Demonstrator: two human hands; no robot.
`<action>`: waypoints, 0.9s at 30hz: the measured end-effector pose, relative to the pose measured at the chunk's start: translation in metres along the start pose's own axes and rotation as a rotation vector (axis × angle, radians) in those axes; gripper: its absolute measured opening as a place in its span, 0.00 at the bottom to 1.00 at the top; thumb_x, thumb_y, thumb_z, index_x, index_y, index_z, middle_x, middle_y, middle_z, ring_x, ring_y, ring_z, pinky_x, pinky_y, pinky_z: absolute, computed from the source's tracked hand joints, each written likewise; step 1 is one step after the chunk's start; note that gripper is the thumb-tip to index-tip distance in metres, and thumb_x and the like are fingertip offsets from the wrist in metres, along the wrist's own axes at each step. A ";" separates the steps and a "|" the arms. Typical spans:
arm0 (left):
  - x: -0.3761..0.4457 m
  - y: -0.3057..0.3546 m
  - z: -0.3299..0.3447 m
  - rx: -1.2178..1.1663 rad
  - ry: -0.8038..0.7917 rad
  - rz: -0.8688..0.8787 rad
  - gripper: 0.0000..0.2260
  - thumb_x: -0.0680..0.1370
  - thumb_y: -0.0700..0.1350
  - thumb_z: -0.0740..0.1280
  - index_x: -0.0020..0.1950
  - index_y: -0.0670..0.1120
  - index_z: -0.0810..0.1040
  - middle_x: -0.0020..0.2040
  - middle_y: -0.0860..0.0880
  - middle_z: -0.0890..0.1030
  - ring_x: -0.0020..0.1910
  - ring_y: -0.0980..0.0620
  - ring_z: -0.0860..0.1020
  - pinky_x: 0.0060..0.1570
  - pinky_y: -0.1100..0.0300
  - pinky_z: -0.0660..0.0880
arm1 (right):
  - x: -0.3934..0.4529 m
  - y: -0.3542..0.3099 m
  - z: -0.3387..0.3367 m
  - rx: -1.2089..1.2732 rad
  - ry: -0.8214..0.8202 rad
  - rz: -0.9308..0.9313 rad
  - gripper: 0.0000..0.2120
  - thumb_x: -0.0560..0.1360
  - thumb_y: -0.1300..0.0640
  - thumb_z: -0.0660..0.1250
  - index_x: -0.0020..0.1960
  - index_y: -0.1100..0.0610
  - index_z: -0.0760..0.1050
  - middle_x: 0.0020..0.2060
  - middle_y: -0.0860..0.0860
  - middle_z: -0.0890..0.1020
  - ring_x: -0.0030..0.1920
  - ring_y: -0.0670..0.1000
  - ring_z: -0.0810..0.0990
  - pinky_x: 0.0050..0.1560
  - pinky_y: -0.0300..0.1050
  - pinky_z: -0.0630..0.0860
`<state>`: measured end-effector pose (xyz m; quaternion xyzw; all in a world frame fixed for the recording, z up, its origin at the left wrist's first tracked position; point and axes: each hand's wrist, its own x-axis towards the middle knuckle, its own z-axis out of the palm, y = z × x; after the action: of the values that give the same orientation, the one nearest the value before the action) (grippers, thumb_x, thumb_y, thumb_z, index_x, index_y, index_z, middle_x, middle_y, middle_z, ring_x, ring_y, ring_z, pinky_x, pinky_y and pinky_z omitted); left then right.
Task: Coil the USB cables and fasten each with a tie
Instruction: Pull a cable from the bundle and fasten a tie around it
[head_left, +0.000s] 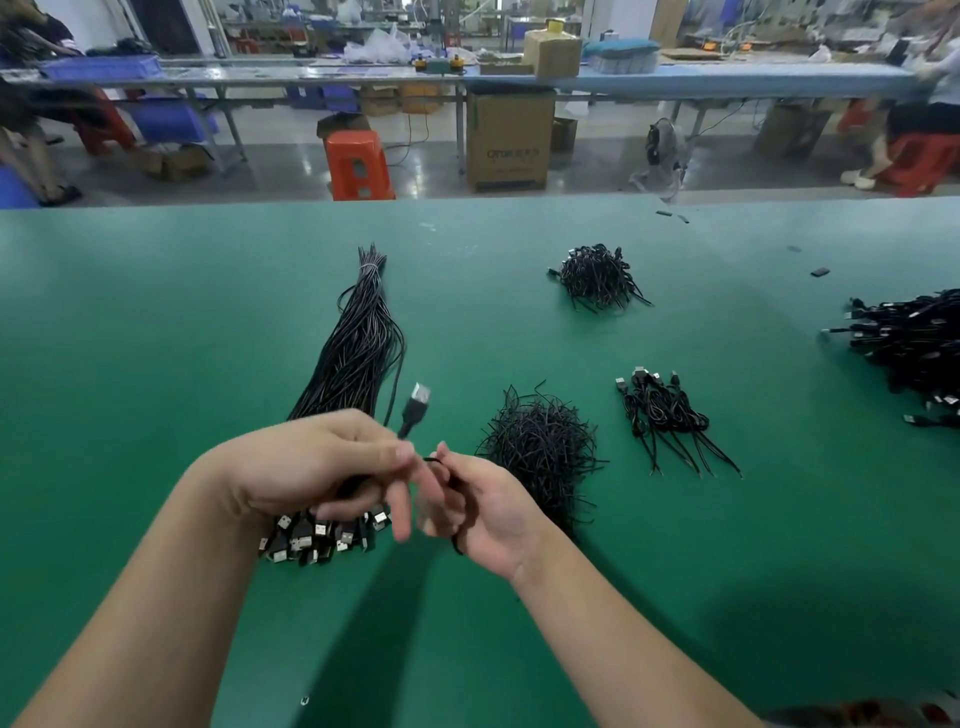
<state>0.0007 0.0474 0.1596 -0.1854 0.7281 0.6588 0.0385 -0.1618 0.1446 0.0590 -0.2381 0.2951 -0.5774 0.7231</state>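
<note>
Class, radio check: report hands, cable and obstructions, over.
Left hand pinching USB cable below its plug. Right hand curled round the black cable loop. No tie on yet. Nothing blocking; tie pile beside right hand.

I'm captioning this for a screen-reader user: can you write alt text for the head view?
Two bare hands coil one black USB cable above a green table: left hand pinches it near the plug, right hand holds the loop. Behind lie a long cable bundle and a heap of ties.
</note>
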 end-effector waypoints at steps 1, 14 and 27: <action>-0.001 -0.002 0.000 0.096 -0.024 -0.097 0.19 0.84 0.49 0.57 0.57 0.37 0.82 0.44 0.38 0.85 0.22 0.53 0.73 0.23 0.65 0.68 | 0.000 -0.001 -0.001 -0.017 0.009 0.003 0.14 0.78 0.47 0.63 0.35 0.51 0.75 0.24 0.45 0.66 0.25 0.45 0.62 0.31 0.40 0.59; 0.034 -0.035 0.017 0.672 0.583 -0.349 0.18 0.84 0.59 0.55 0.48 0.50 0.79 0.35 0.53 0.78 0.33 0.56 0.75 0.35 0.60 0.71 | 0.000 0.001 -0.012 -0.068 0.083 -0.092 0.15 0.80 0.47 0.64 0.38 0.54 0.75 0.25 0.48 0.64 0.25 0.46 0.59 0.28 0.40 0.57; 0.059 -0.033 0.037 -0.304 0.714 0.314 0.17 0.85 0.50 0.53 0.66 0.45 0.76 0.62 0.48 0.83 0.65 0.52 0.78 0.67 0.58 0.73 | 0.006 -0.006 -0.002 -0.047 0.041 -0.128 0.15 0.79 0.44 0.65 0.39 0.52 0.74 0.26 0.47 0.64 0.25 0.45 0.60 0.30 0.39 0.56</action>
<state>-0.0504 0.0681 0.1062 -0.2925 0.6098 0.6508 -0.3451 -0.1665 0.1376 0.0604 -0.2617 0.3076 -0.6200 0.6727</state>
